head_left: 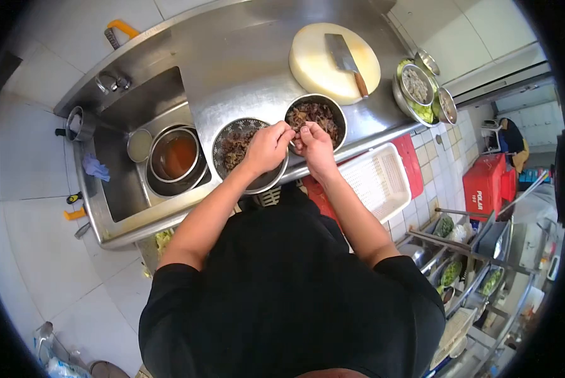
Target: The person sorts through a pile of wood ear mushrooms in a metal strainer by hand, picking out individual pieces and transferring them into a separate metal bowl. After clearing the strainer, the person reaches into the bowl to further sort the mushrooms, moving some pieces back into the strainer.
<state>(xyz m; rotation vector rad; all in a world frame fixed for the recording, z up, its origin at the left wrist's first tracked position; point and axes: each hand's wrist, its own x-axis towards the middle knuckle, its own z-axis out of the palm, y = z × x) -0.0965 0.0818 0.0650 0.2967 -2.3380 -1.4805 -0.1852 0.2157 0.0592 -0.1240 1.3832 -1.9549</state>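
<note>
My left hand (268, 148) and my right hand (316, 147) are closed in pinches, fingertips almost meeting over the gap between two metal containers. What the fingers hold is too small to make out. Below my left hand is a perforated steel colander (220, 136) with dark brown, ruffled pieces (237, 146) that look like wood ear mushroom. A steel pot (342, 120) by my right hand holds similar dark, reddish-brown pieces (314, 113). My hands and wrists cover part of both containers.
Behind the pot, a cleaver (340, 53) lies on a thick round chopping board (308, 72). At left, a sink (115, 189) contains a pot of orange-brown liquid (176, 156). Food bowls (415, 88) stand at the counter's right end. A white plastic basket (393, 189) sits below the edge.
</note>
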